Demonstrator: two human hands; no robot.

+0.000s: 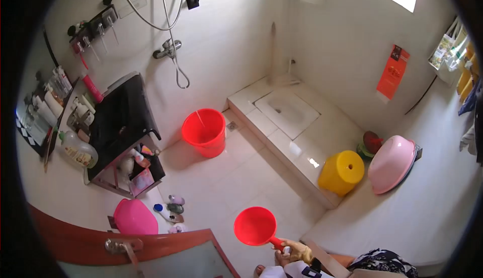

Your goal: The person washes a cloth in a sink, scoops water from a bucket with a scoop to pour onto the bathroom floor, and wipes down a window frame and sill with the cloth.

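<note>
While our right hand (298, 252) has its grip wrapped round the handle (275, 242) of the red dipper (255, 226), over the floor (216, 187), the step in hand seems to be carrying it, and moving on calls for a level wrist. We see only red plastic inside its bowl, and cannot tell whether the red bucket (211, 144) beyond holds water; the pink basin (391, 164) stands tilted by the wall (437, 152).

Bucket (212, 149) between washstand (121, 109) and raised platform (327, 132), dipper (255, 226) before it, basin (392, 163) right of stool (342, 172)
</note>
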